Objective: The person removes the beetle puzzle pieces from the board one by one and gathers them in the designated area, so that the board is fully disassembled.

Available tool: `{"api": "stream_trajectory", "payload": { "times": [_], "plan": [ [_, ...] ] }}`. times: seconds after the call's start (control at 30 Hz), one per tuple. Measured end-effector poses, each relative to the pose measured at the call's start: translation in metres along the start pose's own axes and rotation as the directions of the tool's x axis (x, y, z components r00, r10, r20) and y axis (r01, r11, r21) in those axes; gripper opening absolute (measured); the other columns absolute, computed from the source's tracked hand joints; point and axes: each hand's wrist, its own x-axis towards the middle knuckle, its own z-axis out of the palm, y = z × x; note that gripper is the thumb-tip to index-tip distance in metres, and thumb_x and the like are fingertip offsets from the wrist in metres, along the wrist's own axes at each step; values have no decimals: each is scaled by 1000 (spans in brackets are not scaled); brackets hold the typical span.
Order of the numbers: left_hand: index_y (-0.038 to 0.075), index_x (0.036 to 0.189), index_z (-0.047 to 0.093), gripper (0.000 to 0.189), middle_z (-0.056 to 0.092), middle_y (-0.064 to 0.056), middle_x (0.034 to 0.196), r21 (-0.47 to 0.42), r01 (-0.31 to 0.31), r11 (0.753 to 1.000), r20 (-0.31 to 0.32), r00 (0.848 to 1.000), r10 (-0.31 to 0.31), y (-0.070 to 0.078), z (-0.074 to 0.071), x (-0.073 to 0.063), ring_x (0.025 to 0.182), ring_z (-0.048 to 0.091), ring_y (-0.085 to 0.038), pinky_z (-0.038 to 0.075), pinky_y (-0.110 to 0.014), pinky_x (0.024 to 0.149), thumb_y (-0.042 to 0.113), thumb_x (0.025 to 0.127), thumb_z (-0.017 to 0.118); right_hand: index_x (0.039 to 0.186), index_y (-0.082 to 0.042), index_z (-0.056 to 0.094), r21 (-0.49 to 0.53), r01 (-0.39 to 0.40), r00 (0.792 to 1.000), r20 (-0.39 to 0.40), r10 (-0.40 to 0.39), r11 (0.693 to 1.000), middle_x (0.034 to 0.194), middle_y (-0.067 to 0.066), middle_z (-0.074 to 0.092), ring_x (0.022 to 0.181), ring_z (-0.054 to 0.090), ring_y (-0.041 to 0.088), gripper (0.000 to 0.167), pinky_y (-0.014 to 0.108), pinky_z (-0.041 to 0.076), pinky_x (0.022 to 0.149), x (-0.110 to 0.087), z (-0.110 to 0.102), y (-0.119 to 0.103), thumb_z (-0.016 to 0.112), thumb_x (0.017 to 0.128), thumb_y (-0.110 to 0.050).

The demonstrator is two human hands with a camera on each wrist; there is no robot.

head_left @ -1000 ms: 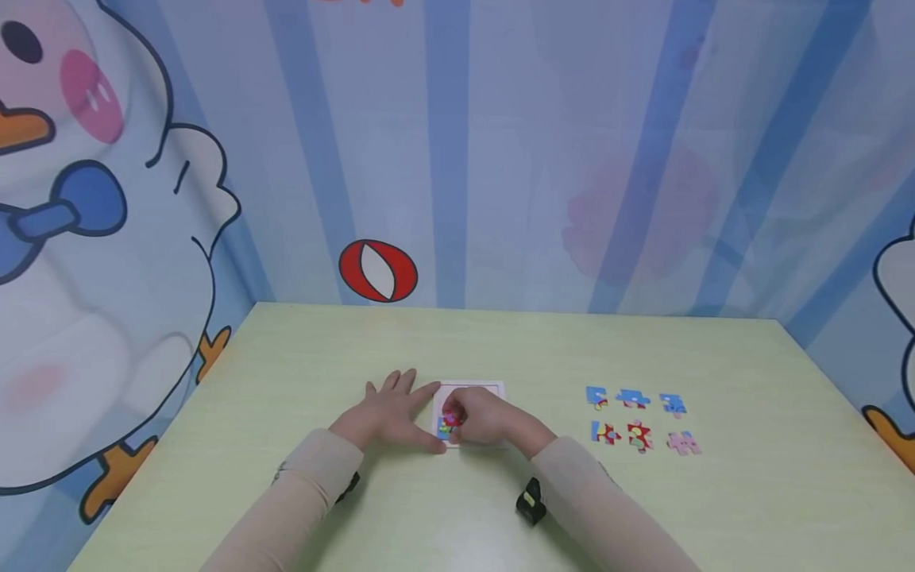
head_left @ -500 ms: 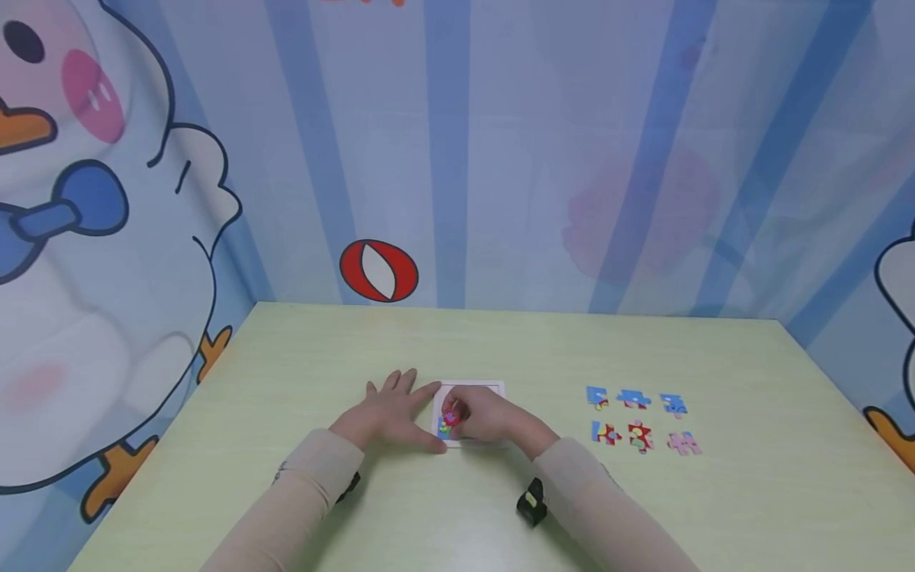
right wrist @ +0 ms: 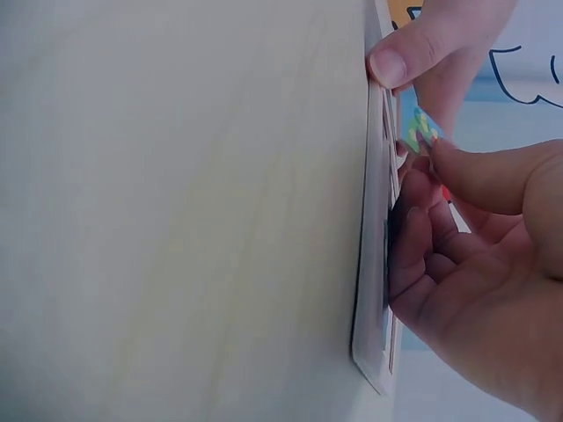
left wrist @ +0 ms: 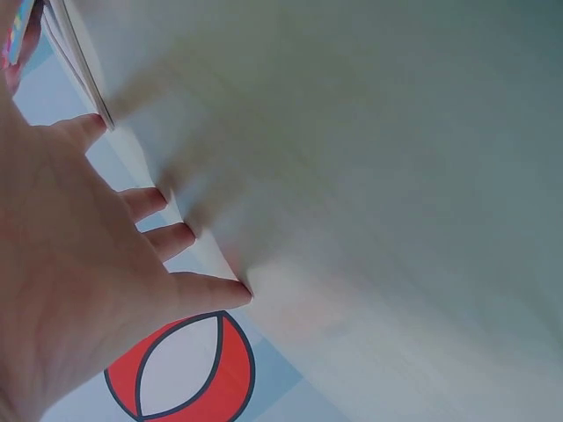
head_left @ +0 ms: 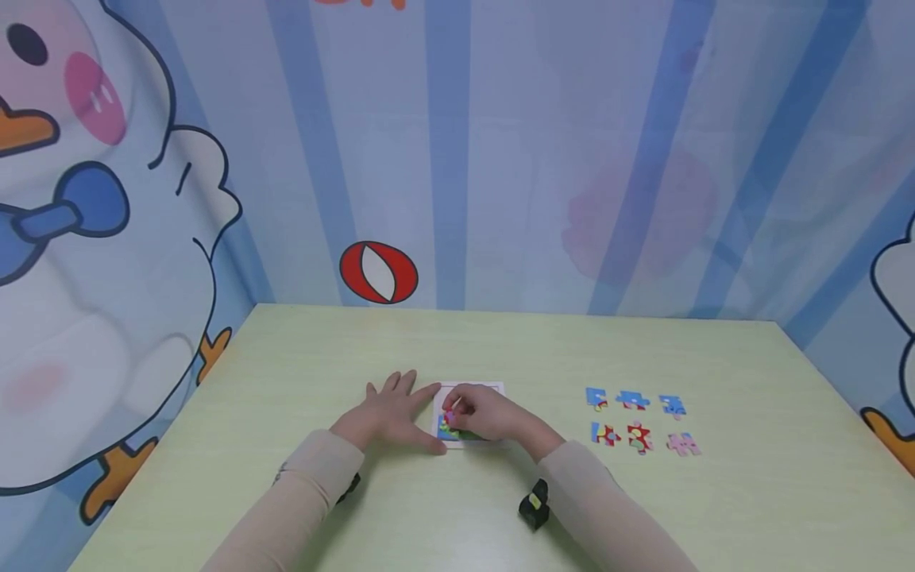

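Note:
A small white-rimmed puzzle board [head_left: 468, 383] lies flat at the middle of the table. My left hand [head_left: 389, 415] is spread at its left side, with thumb and index finger touching the board's edge; in the left wrist view its fingers look straight. Over the board, my right hand [head_left: 486, 411] pinches a colourful puzzle piece [head_left: 449, 427] between thumb and fingers near the lower left corner. In the right wrist view the piece [right wrist: 424, 127] stands tilted at the board. My right hand hides much of the board's inside.
To the right, several loose puzzle pieces lie in two rows, among them a blue one [head_left: 632, 400], a red one [head_left: 639, 437] and a pink one [head_left: 683, 444]. A printed curtain [head_left: 515, 159] hangs behind the pale table [head_left: 322, 342].
My right hand has shifted slightly up and right, and more of the piece's blue and green part shows. The left hand and the loose pieces have stayed put.

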Motion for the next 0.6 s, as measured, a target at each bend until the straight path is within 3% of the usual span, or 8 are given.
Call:
{"api": "stream_trajectory", "payload": {
  "times": [0.33,0.6],
  "plan": [
    [26,152,30,97,16,-19,158,4,-6,1000,1,1000,6,1,-1,-2,144,11,-45,11,-75,105,68,73,67,107,-5,59,93,36,999,-14,-34,995,85,2,61,76,54,13,14,27,45,73,-8,-7,-1,59,93,-4],
    [25,152,30,98,16,-20,158,2,0,1000,-4,1000,0,1,0,-2,144,11,-45,11,-75,105,69,72,67,108,-3,59,109,84,996,-31,-81,990,85,1,58,78,53,14,15,28,46,75,-25,-18,-4,59,94,-4]
  ]
}}
